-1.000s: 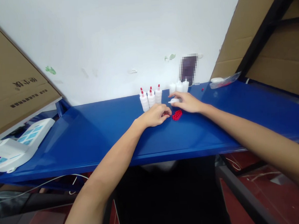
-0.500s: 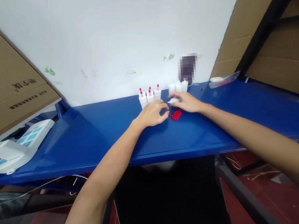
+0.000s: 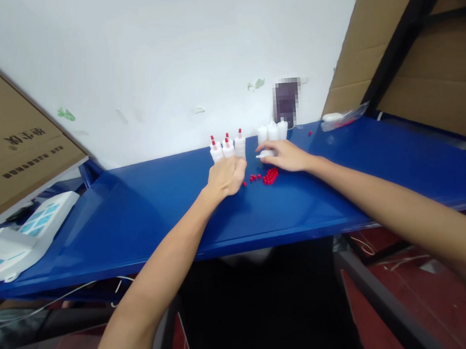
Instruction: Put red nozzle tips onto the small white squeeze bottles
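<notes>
My right hand [image 3: 289,155] is closed around a white squeeze bottle [image 3: 268,154], which lies on its side with its bare nozzle pointing left. My left hand [image 3: 228,175] is curled in front of a group of upright white bottles with red-tipped nozzles [image 3: 228,149]. Its fingertips are turned away from view, so whatever they hold is hidden. Between the hands, a cluster of small red caps [image 3: 270,176] lies on the blue table [image 3: 159,200], with several loose ones [image 3: 253,178] trailing towards my left hand.
Behind my right hand stand several white bottles [image 3: 272,132] without red tips. A plastic bag [image 3: 346,119] and a single red cap [image 3: 310,133] lie farther right. A white device with blue panels [image 3: 35,234] sits at the left end, beside a cardboard box [image 3: 17,135].
My left hand has turned and moved slightly left, its back now towards me. More loose red caps show apart from the cluster. The right hand keeps its hold while the view shifts slightly.
</notes>
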`<state>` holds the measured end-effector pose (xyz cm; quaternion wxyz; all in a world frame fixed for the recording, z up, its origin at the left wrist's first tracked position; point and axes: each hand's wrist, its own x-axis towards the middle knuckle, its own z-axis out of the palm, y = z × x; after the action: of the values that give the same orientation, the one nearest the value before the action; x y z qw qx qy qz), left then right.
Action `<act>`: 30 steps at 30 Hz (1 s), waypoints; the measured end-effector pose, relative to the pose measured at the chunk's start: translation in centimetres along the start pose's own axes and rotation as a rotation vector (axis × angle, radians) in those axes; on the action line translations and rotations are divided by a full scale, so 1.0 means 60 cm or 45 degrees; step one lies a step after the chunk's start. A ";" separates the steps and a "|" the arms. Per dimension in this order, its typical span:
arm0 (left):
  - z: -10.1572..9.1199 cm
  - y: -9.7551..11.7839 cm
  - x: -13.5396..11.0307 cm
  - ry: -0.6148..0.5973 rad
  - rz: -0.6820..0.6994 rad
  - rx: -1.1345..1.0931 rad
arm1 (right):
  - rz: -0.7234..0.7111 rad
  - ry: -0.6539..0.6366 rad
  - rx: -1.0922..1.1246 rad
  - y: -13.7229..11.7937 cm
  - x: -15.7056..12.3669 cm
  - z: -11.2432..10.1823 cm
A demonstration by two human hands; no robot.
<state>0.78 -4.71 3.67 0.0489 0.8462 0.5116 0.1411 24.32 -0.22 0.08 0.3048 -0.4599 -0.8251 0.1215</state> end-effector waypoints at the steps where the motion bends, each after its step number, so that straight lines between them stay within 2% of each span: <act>1: 0.003 0.001 0.000 0.004 0.002 -0.018 | 0.000 -0.002 -0.001 -0.001 0.000 0.000; 6: 0.006 0.001 0.000 0.020 0.084 -0.039 | 0.012 -0.010 -0.023 -0.002 0.000 0.000; 10: -0.009 -0.006 -0.005 -0.189 0.263 0.031 | -0.027 -0.005 -0.011 -0.001 0.000 0.000; 13: -0.022 -0.010 -0.010 -0.336 0.227 0.128 | -0.028 -0.008 -0.018 -0.003 -0.001 -0.002; 15: -0.025 -0.013 -0.011 -0.383 0.206 0.161 | -0.025 -0.010 -0.023 -0.006 -0.001 -0.004; 24: -0.021 -0.018 -0.008 -0.440 0.261 0.174 | -0.027 -0.007 -0.023 -0.007 0.000 -0.002; 30: -0.022 -0.015 -0.010 -0.410 0.308 0.190 | -0.034 -0.009 -0.029 -0.007 -0.001 -0.001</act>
<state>-0.61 -4.90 4.59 0.0499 0.9143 0.4009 -0.0294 24.11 -0.48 0.31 0.2984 -0.4519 -0.8335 0.1098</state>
